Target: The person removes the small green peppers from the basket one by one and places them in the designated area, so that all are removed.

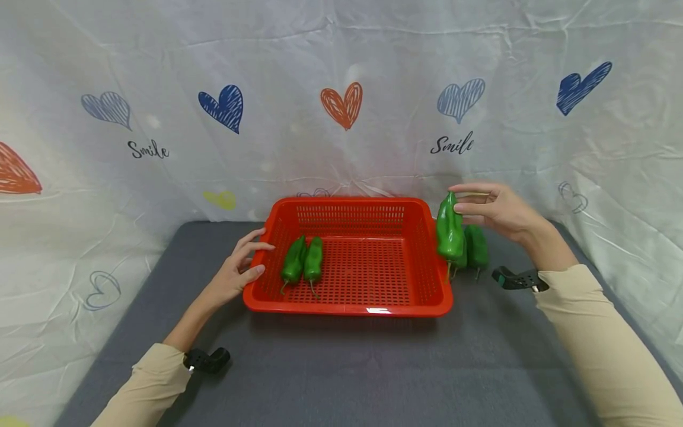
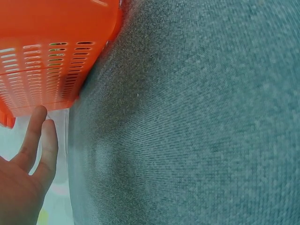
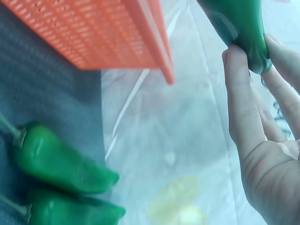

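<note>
A red perforated plastic basket (image 1: 352, 308) sits in the middle of the table, with two green peppers (image 1: 293, 261) lying side by side in its left part. My left hand (image 1: 233, 274) touches the basket's left rim, its fingers fairly straight. At the other side, my right hand (image 1: 498, 212) pinches a third green pepper (image 1: 450, 232) by its tip, stem hanging down, beside the basket's right rim. In the right wrist view, fingertips and thumb press the narrow end of this pepper (image 3: 243, 26). Below that hand, two more green peppers (image 3: 61, 159) lie on the table.
A dark grey cloth covers the table (image 1: 341, 367). Behind it hangs a white sheet (image 1: 288, 53) printed with hearts and the word "Smile". Each wrist carries a black strapped device (image 1: 205, 360).
</note>
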A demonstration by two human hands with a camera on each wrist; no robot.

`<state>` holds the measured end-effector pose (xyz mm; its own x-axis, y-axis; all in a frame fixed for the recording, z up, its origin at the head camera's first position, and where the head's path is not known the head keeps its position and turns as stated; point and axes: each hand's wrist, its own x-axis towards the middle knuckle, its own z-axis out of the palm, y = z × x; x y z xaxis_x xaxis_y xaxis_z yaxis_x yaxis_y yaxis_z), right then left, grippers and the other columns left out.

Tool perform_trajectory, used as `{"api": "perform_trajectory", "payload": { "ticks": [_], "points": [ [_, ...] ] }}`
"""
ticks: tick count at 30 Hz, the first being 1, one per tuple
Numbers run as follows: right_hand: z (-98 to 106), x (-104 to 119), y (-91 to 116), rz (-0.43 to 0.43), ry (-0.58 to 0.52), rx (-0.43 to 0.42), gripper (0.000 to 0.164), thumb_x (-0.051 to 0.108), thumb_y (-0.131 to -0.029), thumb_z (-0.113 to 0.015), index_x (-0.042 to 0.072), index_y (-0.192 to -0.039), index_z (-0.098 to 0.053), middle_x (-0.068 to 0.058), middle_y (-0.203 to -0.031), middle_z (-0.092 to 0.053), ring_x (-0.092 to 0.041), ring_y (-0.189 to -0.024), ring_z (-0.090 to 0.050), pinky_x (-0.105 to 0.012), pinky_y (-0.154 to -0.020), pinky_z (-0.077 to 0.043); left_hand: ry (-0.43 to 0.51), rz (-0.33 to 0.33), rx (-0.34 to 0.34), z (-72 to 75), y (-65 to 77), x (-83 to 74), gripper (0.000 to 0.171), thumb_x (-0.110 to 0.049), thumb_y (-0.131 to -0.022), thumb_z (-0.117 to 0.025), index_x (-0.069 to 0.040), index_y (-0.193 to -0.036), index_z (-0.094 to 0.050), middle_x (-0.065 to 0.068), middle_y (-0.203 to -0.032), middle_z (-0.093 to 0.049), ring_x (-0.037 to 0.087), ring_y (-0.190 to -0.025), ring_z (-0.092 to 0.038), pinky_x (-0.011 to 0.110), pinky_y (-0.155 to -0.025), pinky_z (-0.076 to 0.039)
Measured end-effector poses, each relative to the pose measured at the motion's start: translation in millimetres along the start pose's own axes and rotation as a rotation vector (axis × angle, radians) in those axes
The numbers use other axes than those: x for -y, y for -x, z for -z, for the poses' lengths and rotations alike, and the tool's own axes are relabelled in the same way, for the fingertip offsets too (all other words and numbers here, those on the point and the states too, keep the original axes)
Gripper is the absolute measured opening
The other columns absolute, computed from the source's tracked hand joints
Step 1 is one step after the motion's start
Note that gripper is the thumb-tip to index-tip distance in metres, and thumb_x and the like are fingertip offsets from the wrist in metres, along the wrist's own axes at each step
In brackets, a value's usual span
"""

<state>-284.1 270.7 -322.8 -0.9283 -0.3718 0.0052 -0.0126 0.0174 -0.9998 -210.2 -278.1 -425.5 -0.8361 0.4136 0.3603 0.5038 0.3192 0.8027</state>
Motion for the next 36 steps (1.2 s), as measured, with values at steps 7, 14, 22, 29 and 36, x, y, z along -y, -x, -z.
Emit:
{"api": "perform_trajectory", "payload": {
  "ticks": [7,14,22,29,36],
  "points": [
    [21.9,-12.4,10.5,0.051,0.007,0.006,0.041,-0.012,-0.095,-0.063,0.007,-0.131,-0.069,-0.004,-0.121,-0.07,-0.019,-0.101,-0.069,-0.036,-0.086,-0.055,0.022,0.003,0.003,0.9,-0.7,0.8,0.036,0.002,-0.1,-0.057,0.002,-0.137,-0.055,0.013,-0.164,-0.017,0.039,-0.107,-0.059,0.028,-0.081,-0.053],
    [43.7,-30.2,19.5,0.084,-0.035,-0.005,0.041,-0.016,-0.096,-0.059,0.003,-0.131,-0.068,-0.004,-0.121,-0.07,-0.017,-0.103,-0.068,-0.034,-0.084,-0.055,0.033,-0.001,0.005,0.5,-1.4,-1.2,0.036,0.001,-0.101,-0.057,0.003,-0.136,-0.055,0.015,-0.163,-0.017,0.042,-0.108,-0.058,0.028,-0.081,-0.053],
    [67.0,-45.5,30.9,0.059,-0.034,-0.01,0.043,-0.015,-0.097,-0.057,0.003,-0.135,-0.066,-0.004,-0.127,-0.067,-0.017,-0.108,-0.066,-0.033,-0.088,-0.054,-0.005,-0.014,-0.005,1.1,-0.4,-3.0,0.036,0.002,-0.1,-0.057,0.002,-0.136,-0.055,0.015,-0.163,-0.018,0.019,-0.118,-0.053,0.027,-0.083,-0.049],
    [84.3,-54.9,36.6,-0.006,0.029,-0.062,0.043,-0.011,-0.098,-0.058,0.004,-0.138,-0.063,0.001,-0.128,-0.066,-0.015,-0.109,-0.065,-0.031,-0.088,-0.054,0.02,-0.003,0.004,0.1,0.0,-4.4,0.036,0.001,-0.1,-0.057,0.003,-0.136,-0.054,0.014,-0.163,-0.017,0.027,-0.108,-0.06,0.028,-0.08,-0.052],
    [99.9,-61.2,40.7,-0.058,0.097,-0.087,0.042,-0.007,-0.099,-0.06,0.012,-0.137,-0.066,0.007,-0.128,-0.066,-0.011,-0.109,-0.064,-0.03,-0.087,-0.054,0.02,0.006,0.005,-1.0,0.0,-4.5,0.037,0.001,-0.1,-0.058,0.003,-0.136,-0.055,0.015,-0.163,-0.017,0.043,-0.109,-0.058,0.028,-0.082,-0.053]
  ]
}}
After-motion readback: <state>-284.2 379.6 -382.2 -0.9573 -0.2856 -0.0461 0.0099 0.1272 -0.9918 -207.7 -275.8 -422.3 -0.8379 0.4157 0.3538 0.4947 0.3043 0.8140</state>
